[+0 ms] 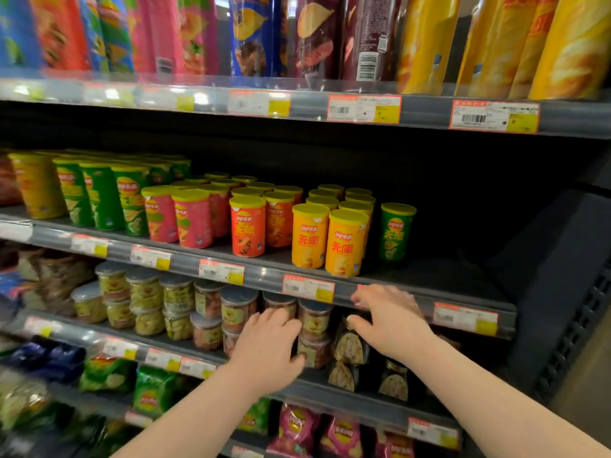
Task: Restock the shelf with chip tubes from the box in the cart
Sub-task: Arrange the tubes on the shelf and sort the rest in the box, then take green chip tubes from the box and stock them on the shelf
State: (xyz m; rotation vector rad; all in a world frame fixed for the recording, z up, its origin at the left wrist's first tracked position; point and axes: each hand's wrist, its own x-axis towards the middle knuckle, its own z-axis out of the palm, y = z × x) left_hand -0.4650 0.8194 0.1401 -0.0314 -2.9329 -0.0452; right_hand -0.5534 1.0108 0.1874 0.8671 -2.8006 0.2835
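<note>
My right hand (390,317) hangs empty, fingers spread and relaxed, before the edge of the middle shelf (429,276), where short chip tubes (345,242) stand in rows, one green tube (396,231) apart at the right. My left hand (267,340), fingers loosely curved, covers clear jars (238,309) below; whether it touches one I cannot tell. The tall tubes (426,44) above are cut off at the top and blurred.

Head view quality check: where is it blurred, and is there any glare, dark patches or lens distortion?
Head view: motion blur smears the tall tubes at upper left and bags at lower left; short orange tubes are sharp. Head view: glare spots on the top shelf rail, deep shadow at the middle shelf's right end, shelf edges bow slightly.
</note>
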